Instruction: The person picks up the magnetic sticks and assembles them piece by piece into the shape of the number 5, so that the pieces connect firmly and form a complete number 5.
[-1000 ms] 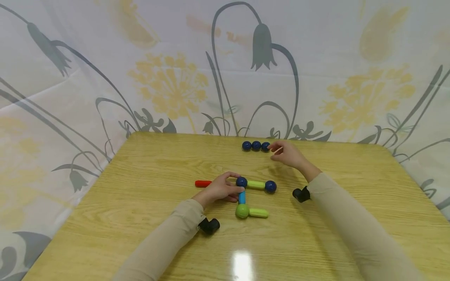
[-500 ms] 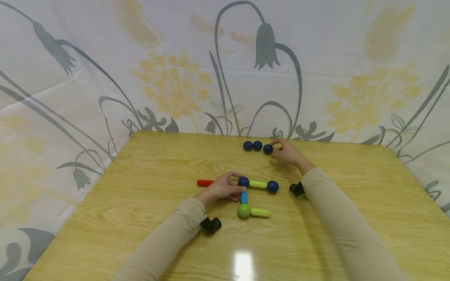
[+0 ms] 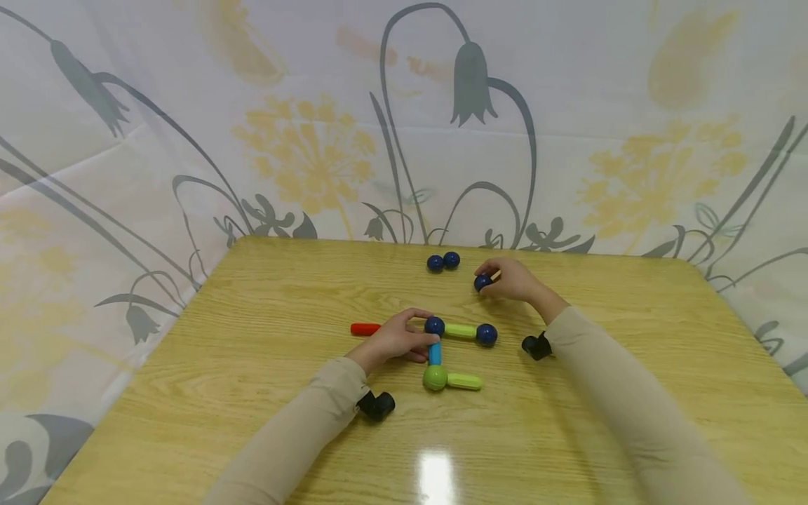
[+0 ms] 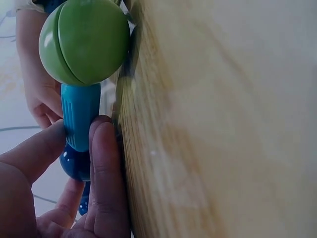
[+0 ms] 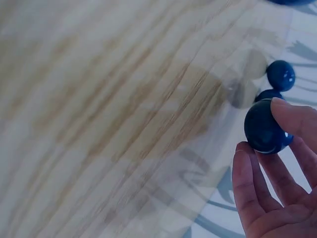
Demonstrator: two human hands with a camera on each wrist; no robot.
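My right hand (image 3: pixel 514 279) pinches a dark blue ball (image 5: pixel 263 126) between thumb and fingers, just above the table. My left hand (image 3: pixel 393 339) grips the light blue rod (image 4: pixel 79 116) near its end, where it meets a corner ball (image 3: pixel 434 326), also dark blue. A green ball (image 3: pixel 435 378) caps the rod's near end, and a lime rod (image 3: pixel 464 381) sticks out rightward from it. From the corner ball a second lime rod (image 3: pixel 461 331) runs right to another dark blue ball (image 3: pixel 487 334). Left of the hand shows a red rod (image 3: pixel 364 329); its inner end is hidden.
Two loose dark blue balls, a left one (image 3: pixel 435 264) and a right one (image 3: pixel 451 260), sit close together near the far edge of the wooden table (image 3: pixel 284 294). A flowered cloth (image 3: pixel 315 161) hangs behind it. A black camera (image 3: pixel 536 346) is strapped to the right wrist.
My right hand has taken the rightmost ball of the row of three and drawn it toward me, apart from the other two. The left hand has stayed in place.
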